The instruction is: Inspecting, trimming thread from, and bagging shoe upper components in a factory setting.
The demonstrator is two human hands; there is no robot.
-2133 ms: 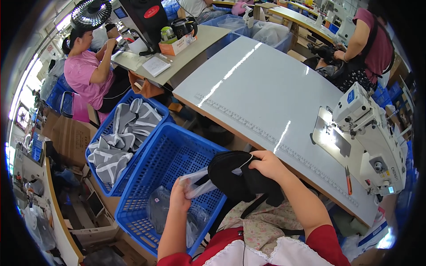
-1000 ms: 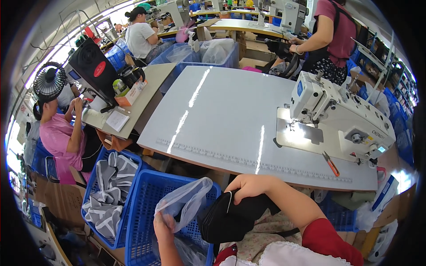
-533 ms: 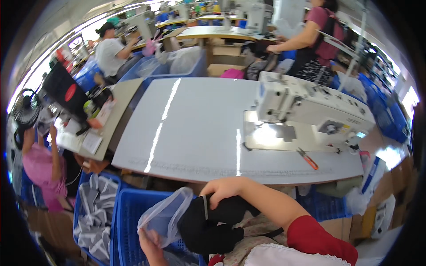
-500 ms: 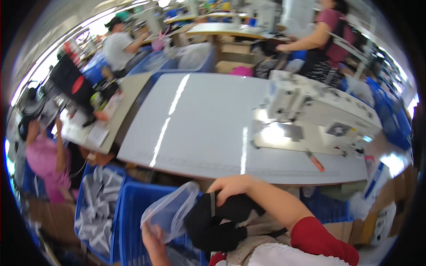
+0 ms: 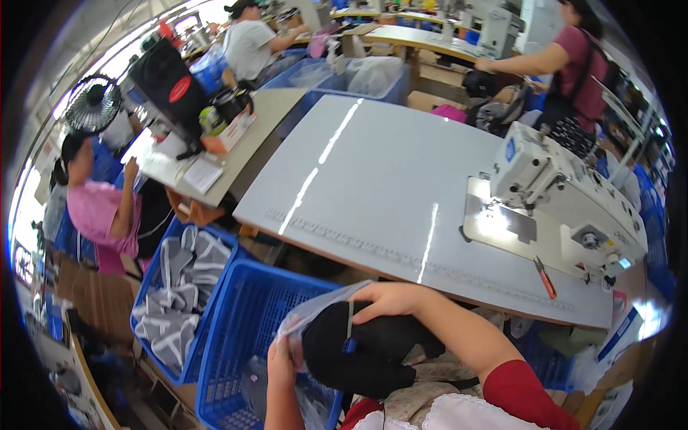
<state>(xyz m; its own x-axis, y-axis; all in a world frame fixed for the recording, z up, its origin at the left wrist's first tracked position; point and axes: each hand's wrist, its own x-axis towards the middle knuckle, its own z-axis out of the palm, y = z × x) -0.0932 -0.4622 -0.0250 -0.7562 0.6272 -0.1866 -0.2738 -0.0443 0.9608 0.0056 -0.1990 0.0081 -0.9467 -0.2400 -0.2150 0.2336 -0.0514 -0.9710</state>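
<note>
My right hand (image 5: pixel 393 299) grips the top of a bundle of black cloth pieces (image 5: pixel 351 365), its fingers near a narrow grey band round the bundle. The bundle is over my lap, in front of a floral-patterned cloth and a white garment edge. With my left hand (image 5: pixel 285 357) I hold the edge of a clear plastic bag (image 5: pixel 307 317), fingers closed on the film at the bundle's left side. The bag's upper part stretches along the bundle's top left toward my right hand. How far the bundle sits inside the bag cannot be made out.
A blue basket (image 5: pixel 240 287) with clear plastic in it stands below left, beside another blue basket (image 5: pixel 228 247) of grey strips. Ahead is a white sewing table (image 5: pixel 344 186) with a sewing machine (image 5: pixel 573 193) and orange-handled snips (image 5: pixel 546 278). Several people work around.
My left hand has come in to the black bundle, and the bag, held out open before, now lies against its left and top. The view has turned, shifting surroundings rightward.
</note>
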